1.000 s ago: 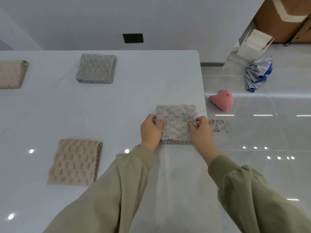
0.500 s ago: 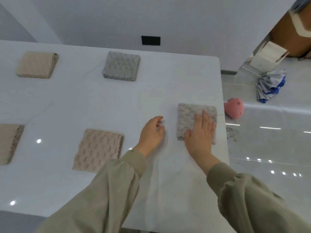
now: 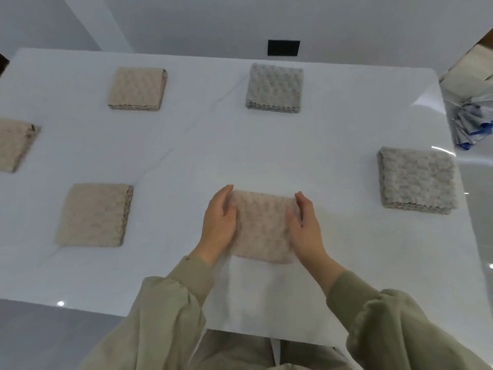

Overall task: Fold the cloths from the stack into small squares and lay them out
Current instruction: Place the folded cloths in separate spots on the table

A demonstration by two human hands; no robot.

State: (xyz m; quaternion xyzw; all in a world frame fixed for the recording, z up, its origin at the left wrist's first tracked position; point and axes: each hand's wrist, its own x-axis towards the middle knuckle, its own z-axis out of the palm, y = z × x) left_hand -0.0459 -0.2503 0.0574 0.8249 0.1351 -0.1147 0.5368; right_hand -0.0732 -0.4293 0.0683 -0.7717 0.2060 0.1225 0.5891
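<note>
Six folded cloth squares, two hands, one table.

I counted four beige waffle-textured squares on the one white glossy table [image 3: 333,134]: the far beige square [image 3: 137,88], the left-edge beige square [image 3: 16,144], the near-left beige square [image 3: 94,214] and the middle beige square [image 3: 262,227]. Two were grey: the far grey square [image 3: 274,88] and the right grey square [image 3: 417,180]. Also one left hand [image 3: 218,225], one right hand [image 3: 306,231], one black rectangular wall plate [image 3: 283,48] and one blue-and-white folded umbrella [image 3: 466,124].
</note>
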